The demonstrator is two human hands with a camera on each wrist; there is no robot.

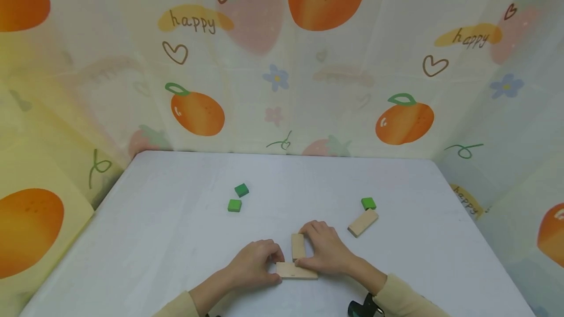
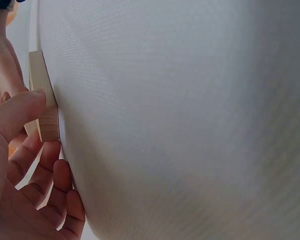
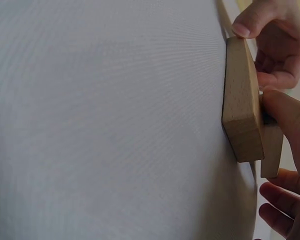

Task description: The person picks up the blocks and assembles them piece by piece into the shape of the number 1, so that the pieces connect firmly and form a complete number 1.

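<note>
A plain wooden block (image 1: 288, 271) lies crosswise near the front of the table, its left end between the thumb and fingers of my left hand (image 1: 255, 264). In the left wrist view the thumb rests against this block (image 2: 42, 82), with fingertips at its end. Behind it, a second wooden block (image 1: 297, 246) points away from me and meets its far side, forming a T. My right hand (image 1: 328, 251) pinches that second block lengthwise, thumb at the near end and fingers at the far end. The right wrist view shows the second block (image 3: 272, 150) partly hidden behind the crosswise one (image 3: 242, 95).
Two green blocks (image 1: 235, 205) (image 1: 241, 190) lie at the back left of the white table (image 1: 176, 199). Right of my hands, another wooden block (image 1: 363, 223) lies slanted, close to a green block (image 1: 368, 203). A black device (image 1: 365, 307) sits by the right sleeve. Fruit-printed cloth (image 1: 308, 87) surrounds the table.
</note>
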